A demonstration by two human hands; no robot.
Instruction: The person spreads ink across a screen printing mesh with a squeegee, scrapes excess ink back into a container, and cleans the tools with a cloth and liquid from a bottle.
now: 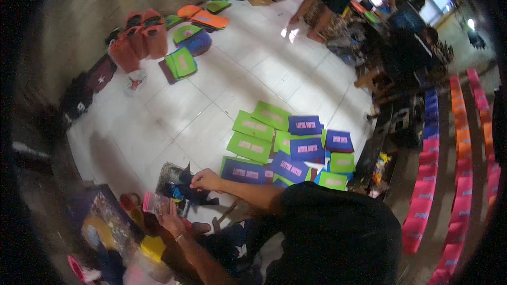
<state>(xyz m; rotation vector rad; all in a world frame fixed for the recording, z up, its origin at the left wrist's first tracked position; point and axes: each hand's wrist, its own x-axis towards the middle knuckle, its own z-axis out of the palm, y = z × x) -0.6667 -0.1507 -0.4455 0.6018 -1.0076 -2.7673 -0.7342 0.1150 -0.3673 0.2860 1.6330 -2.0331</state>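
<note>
My right hand [207, 180] reaches left, its fingertips pinched together; whatever is between them is too small to make out. Just beneath and beside those fingers is some black, cloth-like material [186, 176] over a rectangular container [167, 174] with dark and blue pieces in it. My left hand [172, 221] is lower and nearer, its fingers against a small clear plastic bag [153, 203] with a pink edge, which it appears to hold. Part of the bag is covered by the fingers.
Green panels [248, 146] and blue panels [307, 149] with pink print overlap on the tiled floor [200, 111]. Reddish bags [155, 41] stand by the wall. Pink strips [420, 200] hang at right. At left is a cluttered surface [108, 208]. Another person [330, 0] stands at the back; a second [409, 55] sits.
</note>
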